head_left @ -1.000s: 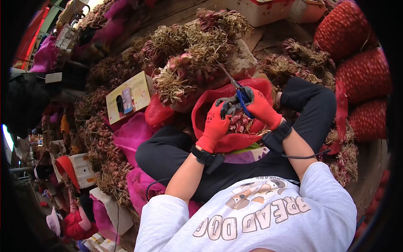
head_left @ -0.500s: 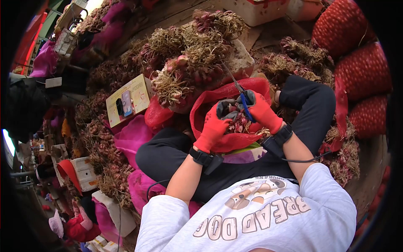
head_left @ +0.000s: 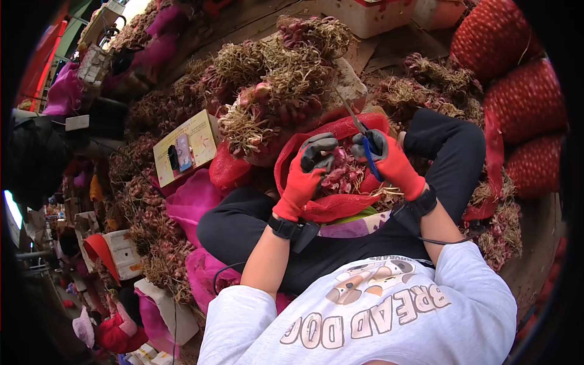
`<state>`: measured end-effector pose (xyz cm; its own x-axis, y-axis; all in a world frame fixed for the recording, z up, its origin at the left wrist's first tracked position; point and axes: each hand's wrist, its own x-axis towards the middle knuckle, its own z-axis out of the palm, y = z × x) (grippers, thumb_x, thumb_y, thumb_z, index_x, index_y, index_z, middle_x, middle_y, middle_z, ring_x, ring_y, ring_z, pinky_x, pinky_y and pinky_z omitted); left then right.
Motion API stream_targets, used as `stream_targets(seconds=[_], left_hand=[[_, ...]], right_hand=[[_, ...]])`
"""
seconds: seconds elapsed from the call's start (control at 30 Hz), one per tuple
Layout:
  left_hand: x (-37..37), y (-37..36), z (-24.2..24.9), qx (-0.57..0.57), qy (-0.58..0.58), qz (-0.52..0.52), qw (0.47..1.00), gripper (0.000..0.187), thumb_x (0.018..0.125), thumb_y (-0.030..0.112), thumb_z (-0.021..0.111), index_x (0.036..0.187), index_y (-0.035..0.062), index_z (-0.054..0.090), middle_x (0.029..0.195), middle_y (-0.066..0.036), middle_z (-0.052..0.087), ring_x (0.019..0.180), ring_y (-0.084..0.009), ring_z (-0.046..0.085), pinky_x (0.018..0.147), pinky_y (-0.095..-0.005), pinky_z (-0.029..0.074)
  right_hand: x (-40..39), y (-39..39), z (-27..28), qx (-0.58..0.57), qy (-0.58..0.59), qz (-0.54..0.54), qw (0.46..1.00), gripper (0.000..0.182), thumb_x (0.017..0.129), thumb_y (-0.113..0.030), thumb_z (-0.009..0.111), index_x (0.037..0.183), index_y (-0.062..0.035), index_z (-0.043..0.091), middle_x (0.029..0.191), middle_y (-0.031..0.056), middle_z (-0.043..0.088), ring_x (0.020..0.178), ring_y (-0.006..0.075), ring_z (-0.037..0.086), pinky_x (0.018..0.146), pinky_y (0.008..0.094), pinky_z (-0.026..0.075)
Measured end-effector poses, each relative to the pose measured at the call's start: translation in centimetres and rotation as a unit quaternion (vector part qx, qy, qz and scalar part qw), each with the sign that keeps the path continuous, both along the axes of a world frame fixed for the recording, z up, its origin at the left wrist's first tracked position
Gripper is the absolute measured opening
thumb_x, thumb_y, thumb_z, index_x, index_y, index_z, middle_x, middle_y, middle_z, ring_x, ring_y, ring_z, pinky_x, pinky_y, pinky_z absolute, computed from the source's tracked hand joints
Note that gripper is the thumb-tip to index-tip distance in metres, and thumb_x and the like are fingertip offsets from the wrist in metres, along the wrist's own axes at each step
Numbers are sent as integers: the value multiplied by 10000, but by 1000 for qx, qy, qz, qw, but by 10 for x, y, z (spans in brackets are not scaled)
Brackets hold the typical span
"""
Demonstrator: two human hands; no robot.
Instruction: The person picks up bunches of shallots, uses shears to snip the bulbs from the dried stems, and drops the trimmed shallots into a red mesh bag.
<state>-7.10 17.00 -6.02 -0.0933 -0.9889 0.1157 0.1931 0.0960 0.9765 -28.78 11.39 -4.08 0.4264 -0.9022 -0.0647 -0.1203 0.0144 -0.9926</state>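
My left hand (head_left: pixel 309 169), in a red glove with grey fingertips, is over the left side of a red mesh bag (head_left: pixel 286 159). Its fingers are loosely curved and apart, with nothing visible between them. My right hand (head_left: pixel 392 161), gloved alike, grips scissors by their blue handles (head_left: pixel 370 157). The blades (head_left: pixel 349 109) point up and away from me, slightly apart. Between my hands, loose shallots (head_left: pixel 344 173) lie in the bag's mouth. Just beyond, bundles of shallots with dry roots and stalks (head_left: pixel 274 76) are heaped on a pale block (head_left: pixel 350 82).
A box (head_left: pixel 204 137) carrying a phone (head_left: pixel 183 151) stands left of the heap. Filled red mesh sacks (head_left: pixel 523 109) line the right side. More shallots (head_left: pixel 426 88) lie behind my knee. Pink mesh (head_left: pixel 194 194) is at left. Another person in red (head_left: pixel 118 328) appears lower left.
My hands have drawn apart, the left moving left and the right slightly right with the scissors. The shallots between them now show more fully in the bag.
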Motion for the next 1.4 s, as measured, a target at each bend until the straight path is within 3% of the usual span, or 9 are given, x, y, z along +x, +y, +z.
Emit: stream_targets(seconds=[0.23, 0.33, 0.37, 0.47, 0.8, 1.0, 1.13, 1.17, 1.4], left_hand=[[12, -9, -15, 99, 113, 83, 985, 335, 902, 46, 563, 1234, 8, 539, 1138, -87, 598, 943, -114, 582, 818, -247, 492], [18, -11, -16, 130, 388, -9, 912, 248, 926, 129, 531, 1139, 11, 575, 1141, -132, 593, 1058, -219, 581, 865, -359, 516], [20, -9, -14, 155, 458, -35, 874, 215, 923, 166, 508, 1057, 22, 595, 1151, -163, 585, 1138, -321, 542, 914, -476, 506], [16, -5, -10, 127, 541, -51, 830, 244, 923, 190, 523, 1075, 6, 573, 1131, -189, 587, 1101, -344, 552, 920, -472, 514], [24, -7, -16, 56, 440, 12, 896, 227, 872, 145, 514, 1040, 17, 596, 1132, -173, 594, 1123, -356, 549, 879, -492, 536], [29, -8, -26, 214, 547, -100, 803, 254, 872, 155, 511, 1056, -6, 578, 1085, -190, 590, 1021, -334, 590, 863, -468, 543], [25, -7, -22, 232, 519, -123, 813, 270, 890, 218, 545, 1052, 5, 578, 1060, -137, 595, 965, -280, 598, 669, -347, 576], [23, -2, -19, 230, 423, -45, 876, 262, 907, 246, 550, 1027, 15, 578, 1044, -120, 596, 909, -253, 589, 538, -277, 532], [33, 2, -49, 269, 415, -237, 836, 205, 930, 274, 528, 1007, 94, 588, 1034, -198, 582, 692, -255, 575, 415, -253, 417]], right_hand=[[-23, 6, 11, -289, 265, -17, 920, 254, 786, -214, 705, 972, -68, 614, 869, 151, 637, 794, 354, 615, 672, 389, 485], [-33, 5, 16, -221, 290, -28, 931, 231, 797, -206, 698, 958, -60, 619, 824, 148, 640, 756, 348, 623, 652, 376, 486], [-32, 6, 21, -213, 264, -40, 940, 213, 811, -195, 692, 952, -47, 635, 793, 149, 642, 711, 330, 623, 635, 354, 483], [-29, 15, 41, -112, 217, 41, 969, 216, 821, -192, 687, 973, -43, 649, 795, 148, 645, 687, 309, 616, 629, 339, 477], [-21, 41, 28, -182, 220, 86, 954, 245, 770, -228, 722, 967, -90, 674, 791, 137, 637, 691, 319, 617, 627, 349, 493], [-23, 39, 25, -286, 260, 88, 918, 266, 699, -199, 753, 898, -67, 637, 779, 128, 622, 700, 335, 609, 618, 383, 487], [-29, 35, 25, -332, 348, 100, 871, 371, 623, -221, 789, 920, -100, 604, 804, 87, 619, 733, 299, 617, 623, 386, 478], [-30, 33, 28, -340, 367, 105, 859, 386, 604, -212, 796, 915, -99, 596, 808, 84, 616, 738, 297, 616, 622, 387, 474], [-40, 10, 38, -404, 365, 129, 829, 309, 632, -262, 781, 834, -115, 598, 752, 60, 597, 662, 288, 583, 600, 393, 443]])
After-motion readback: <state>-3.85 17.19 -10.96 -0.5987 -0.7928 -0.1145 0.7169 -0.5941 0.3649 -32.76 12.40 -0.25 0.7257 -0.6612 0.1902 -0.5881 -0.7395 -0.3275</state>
